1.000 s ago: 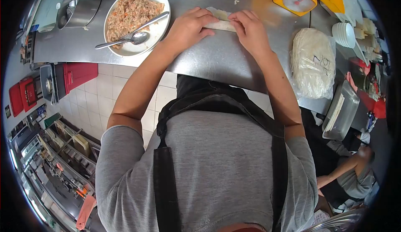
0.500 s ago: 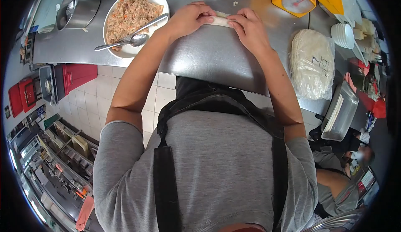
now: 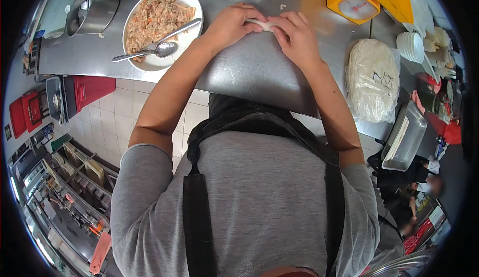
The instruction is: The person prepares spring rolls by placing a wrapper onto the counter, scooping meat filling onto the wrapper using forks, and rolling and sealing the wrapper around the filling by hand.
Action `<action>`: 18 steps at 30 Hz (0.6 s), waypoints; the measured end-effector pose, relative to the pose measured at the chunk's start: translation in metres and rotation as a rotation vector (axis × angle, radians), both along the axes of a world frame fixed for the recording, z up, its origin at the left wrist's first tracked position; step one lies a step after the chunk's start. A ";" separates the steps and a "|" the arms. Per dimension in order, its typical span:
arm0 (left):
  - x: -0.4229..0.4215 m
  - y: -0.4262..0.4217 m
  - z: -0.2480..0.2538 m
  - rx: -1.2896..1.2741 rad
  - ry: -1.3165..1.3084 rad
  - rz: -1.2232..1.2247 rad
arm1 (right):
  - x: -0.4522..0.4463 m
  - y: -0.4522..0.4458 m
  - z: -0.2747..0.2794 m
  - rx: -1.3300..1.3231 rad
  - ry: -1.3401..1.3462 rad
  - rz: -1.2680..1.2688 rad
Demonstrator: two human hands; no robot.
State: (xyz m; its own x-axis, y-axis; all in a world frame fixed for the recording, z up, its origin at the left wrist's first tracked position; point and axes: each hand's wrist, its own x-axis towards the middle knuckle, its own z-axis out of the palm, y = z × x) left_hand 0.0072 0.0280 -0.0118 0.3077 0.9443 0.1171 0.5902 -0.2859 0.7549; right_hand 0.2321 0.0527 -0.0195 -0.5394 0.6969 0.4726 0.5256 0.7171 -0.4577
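A pale, thin spring roll (image 3: 267, 26) lies between my two hands above the steel table (image 3: 259, 62). My left hand (image 3: 235, 23) is closed on its left end, thumb and fingers pressed around it. At the right end, my right hand (image 3: 295, 31) pinches the roll with thumb and forefinger. The fingers cover most of it, so only a short white stretch shows. To the left of my hands stands an oval white dish (image 3: 191, 0) with a minced filling (image 3: 157, 20) flecked with orange. Two metal spoons (image 3: 164, 49) rest across that dish.
A yellow dial scale (image 3: 357, 5) stands at the back right. Nearer on the right lies a plastic-wrapped stack of wrappers (image 3: 371, 77), beside small white bowls (image 3: 410, 46). A metal tray (image 3: 406, 139) holds pale rolls. A steel pot (image 3: 102, 10) is far left. Another person (image 3: 406, 192) is at lower right.
My hands have drawn closer together along the roll, and less of it shows between them. At lower right, the other person has shifted position.
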 end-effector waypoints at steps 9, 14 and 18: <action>0.004 0.005 -0.001 0.387 0.158 0.044 | 0.000 0.011 -0.004 0.070 -0.192 -0.017; 0.003 0.002 -0.005 0.296 0.108 0.015 | -0.002 0.018 -0.002 -0.002 -0.211 -0.034; -0.003 0.018 -0.009 0.138 -0.001 0.016 | 0.000 0.024 -0.002 -0.019 -0.172 -0.012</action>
